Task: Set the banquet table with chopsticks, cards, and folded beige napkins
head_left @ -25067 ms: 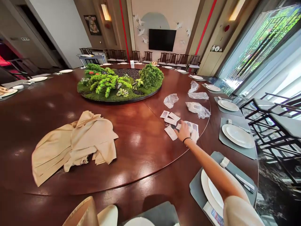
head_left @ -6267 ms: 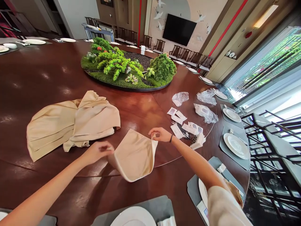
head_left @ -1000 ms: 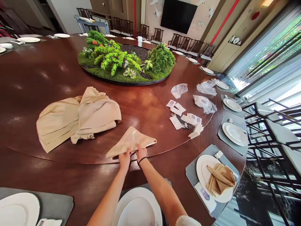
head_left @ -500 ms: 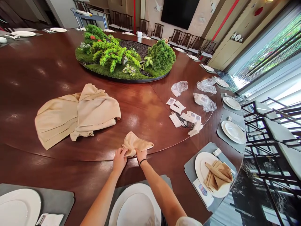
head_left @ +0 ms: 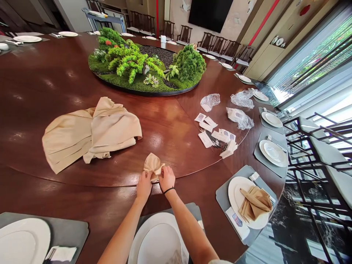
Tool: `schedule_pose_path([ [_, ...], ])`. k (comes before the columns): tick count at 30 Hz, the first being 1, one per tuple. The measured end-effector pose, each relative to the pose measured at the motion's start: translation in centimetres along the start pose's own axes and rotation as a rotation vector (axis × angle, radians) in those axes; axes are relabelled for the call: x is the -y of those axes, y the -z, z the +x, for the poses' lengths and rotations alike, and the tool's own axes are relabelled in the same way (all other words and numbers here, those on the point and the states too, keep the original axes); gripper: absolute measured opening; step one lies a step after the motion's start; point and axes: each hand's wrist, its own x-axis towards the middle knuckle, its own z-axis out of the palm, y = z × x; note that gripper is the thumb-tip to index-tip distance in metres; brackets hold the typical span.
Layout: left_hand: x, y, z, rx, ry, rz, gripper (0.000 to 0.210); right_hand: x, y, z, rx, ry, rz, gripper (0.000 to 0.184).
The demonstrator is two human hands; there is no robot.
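Observation:
A beige cloth napkin [head_left: 153,163], bunched into a small folded shape, lies on the dark wooden table [head_left: 110,205] between my hands. My left hand [head_left: 144,186] pinches its left side, fingertips on the cloth. On its right side my right hand [head_left: 167,179], with a black band at the wrist, grips the gathered fabric. Some of the cloth is hidden behind my fingers. Just below my forearms sit stacked white plates [head_left: 159,242] on a grey placemat [head_left: 192,211]. To the left lies a loose pile of beige napkins [head_left: 93,134].
At the right, a folded brown napkin [head_left: 255,203] rests on a plate [head_left: 233,190]. Paper packets [head_left: 205,139], dark thin sticks and plastic bags [head_left: 239,118] lie beyond it. A miniature garden [head_left: 148,73] fills the table's centre. Chairs [head_left: 321,150] stand along the right.
The napkin's right-hand flap has been brought in, so the cloth is now narrower and more compact. My right hand has turned and moved slightly up; my left hand has shifted right.

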Motion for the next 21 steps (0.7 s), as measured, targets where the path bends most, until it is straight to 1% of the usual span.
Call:
schedule_pose_path([
  [2, 0.1, -0.3, 0.1, 0.019, 0.024, -0.025, 0.035, 1.0, -0.6, 0.5, 0.051, 0.149, -0.056, 0.014],
  [4, 0.5, -0.7, 0.1, 0.018, 0.007, -0.105, 0.034, 1.4, -1.5, 1.0, 0.101, 0.252, -0.09, 0.011],
  [8, 2.6, -0.8, -0.1, -0.011, -0.119, -0.425, 0.034, 0.5, -3.0, 1.6, 0.174, 0.379, -0.101, 0.01],
  [10, 3.9, -0.4, 0.3, -0.048, -0.086, -0.563, 0.035, 0.0, -3.0, 1.7, 0.202, 0.439, -0.094, 0.013],
  [11, 4.6, -0.1, 0.6, -0.07, -0.061, -0.595, 0.038, -0.2, -2.9, 1.8, 0.216, 0.468, -0.087, 0.015],
  [13, 5.6, 0.7, 1.7, -0.082, -0.074, -0.574, 0.048, -0.4, -2.3, 1.9, 0.244, 0.514, -0.059, 0.019],
  [15, 6.3, 1.3, 3.0, -0.021, -0.169, -0.481, 0.051, -0.6, -1.8, 2.0, 0.268, 0.533, -0.003, 0.022],
  [16, 6.6, 1.6, 3.6, 0.019, -0.215, -0.427, 0.048, -0.7, -1.6, 2.1, 0.277, 0.531, 0.041, 0.022],
  [18, 7.0, 1.9, 4.8, 0.076, -0.278, -0.34, 0.036, -0.9, -1.4, 2.3, 0.286, 0.504, 0.159, 0.021],
  [21, 7.3, 1.8, 5.9, 0.1, -0.4, -0.31, 0.02, -1.0, -1.7, 2.7, 0.243, 0.377, 0.362, 0.019],
])
